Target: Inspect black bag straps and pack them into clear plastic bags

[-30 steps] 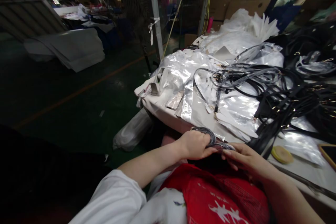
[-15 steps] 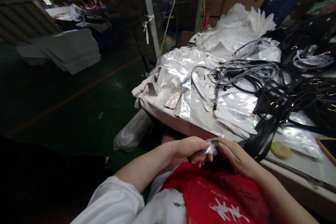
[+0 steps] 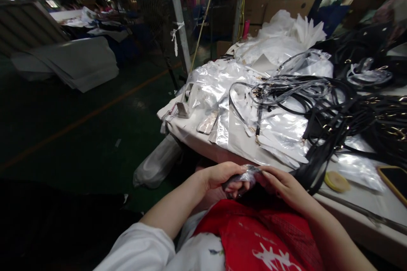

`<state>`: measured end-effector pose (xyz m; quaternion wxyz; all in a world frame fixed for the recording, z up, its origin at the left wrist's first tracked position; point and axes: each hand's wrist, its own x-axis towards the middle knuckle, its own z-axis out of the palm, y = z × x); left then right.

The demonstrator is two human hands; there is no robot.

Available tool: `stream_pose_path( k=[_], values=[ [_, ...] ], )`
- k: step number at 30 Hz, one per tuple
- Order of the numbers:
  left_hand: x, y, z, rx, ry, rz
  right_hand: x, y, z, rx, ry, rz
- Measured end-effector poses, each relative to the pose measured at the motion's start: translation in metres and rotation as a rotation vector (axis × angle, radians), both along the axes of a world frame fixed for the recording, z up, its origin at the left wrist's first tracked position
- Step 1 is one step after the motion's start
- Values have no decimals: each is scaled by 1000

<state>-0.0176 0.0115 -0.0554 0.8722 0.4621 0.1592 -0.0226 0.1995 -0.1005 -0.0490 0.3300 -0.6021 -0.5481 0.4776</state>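
Observation:
Just in front of the table edge, above a red apron (image 3: 254, 233), both my hands are closed on a dark strap in clear plastic wrap (image 3: 249, 173). My left hand (image 3: 225, 178) curls its fingers around one part, with the thumb on top. At the other end, the fingers of my right hand (image 3: 278, 182) pinch the wrapped strap; part of their grip is hidden. Black straps (image 3: 324, 144) with gold-coloured clasps lie tangled on the table to the right, some wrapped in plastic, and a bundle hangs at the edge beside my right hand.
Clear plastic sleeves (image 3: 219, 76) cover much of the white table (image 3: 187, 133). A phone (image 3: 207, 122), a small grey tape holder (image 3: 183, 109), a yellow roll (image 3: 337, 181) and a dark yellow-edged device (image 3: 394, 182) lie on it. A metal post (image 3: 179, 21) stands behind.
My hands have shifted slightly left with the wrapped strap, and the plastic between them has turned a little. The whole view has moved slightly; the table's contents stay as they were.

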Motion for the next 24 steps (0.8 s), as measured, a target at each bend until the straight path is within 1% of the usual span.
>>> stream_pose_path(
  k=[4, 6, 9, 11, 13, 16, 18, 19, 21, 22, 23, 24],
  values=[
    [-6, 2, 1, 36, 58, -63, 11, -4, 3, -11, -51, 89],
    [-6, 2, -1, 22, 46, -36, 9, -7, 0, 3, -85, 90],
    [-1, 1, -7, -23, -28, 71, -6, -10, -10, 50, -77, 62],
    [6, -2, -11, -103, -114, 128, -21, -11, -17, 109, -20, 66],
    [14, -8, -14, -233, -207, 170, -36, -11, -25, 169, 21, 48],
    [24, -20, -17, -416, -298, 272, -48, -10, -32, 211, 32, -77],
    [27, -28, -17, -478, -305, 338, -48, -11, -34, 197, 70, -149],
    [28, -32, -18, -494, -298, 348, -46, -13, -34, 181, 101, -169],
    [28, -35, -20, -483, -258, 330, -38, -17, -31, 132, 154, -173],
    [28, -37, -21, -420, -215, 327, -33, -19, -29, 107, 158, -156],
    [27, -37, -23, -323, -159, 345, -28, -21, -26, 81, 141, -121],
    [26, -38, -24, -217, -101, 387, -23, -23, -23, 51, 104, -71]
  ],
)
